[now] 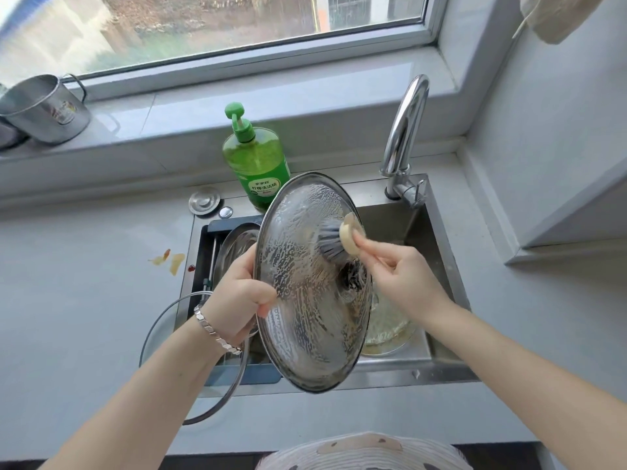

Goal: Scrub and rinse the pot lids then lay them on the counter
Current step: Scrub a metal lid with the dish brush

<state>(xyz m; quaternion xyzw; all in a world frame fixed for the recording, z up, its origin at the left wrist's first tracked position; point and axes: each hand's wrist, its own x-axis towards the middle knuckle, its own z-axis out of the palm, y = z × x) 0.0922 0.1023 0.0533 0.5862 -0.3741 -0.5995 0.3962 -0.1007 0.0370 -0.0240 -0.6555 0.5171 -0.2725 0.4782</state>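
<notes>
Over the sink (437, 232) the person held one glass pot lid (298, 300) up on its edge, tilted, its steel rim running from just in front of the soap bottle down to the near edge of the basin. Suds streaked the whole pane, and a dark knob (351, 278) showed through the glass right of centre. The left hand (237, 296) clasped the lid's left rim, thumb laid on the near face and fingers curled behind it; one metal bracelet (213, 330) sat on that wrist. The right hand (397, 269) pinched one dish brush (339, 237) by its round pale head, the grey bristles lying against the soapy glass in the lid's upper right part.

A second glass lid (152, 327) lay flat at the near left, partly on the counter (84, 300) and partly over the sink's edge, beneath the left forearm. Inside the basin, on the far left, sat one steel dish (237, 240), and on the right, below the held lid, one clear glass vessel (390, 330); whether either was a lid could not be told.

One green soap bottle (258, 164) stood at the far edge of the sink, with one chrome faucet (405, 127) to its right. One metal mug (44, 110) rested on the windowsill at the far left. A few food scraps (169, 261) lay on the counter left of the sink.
</notes>
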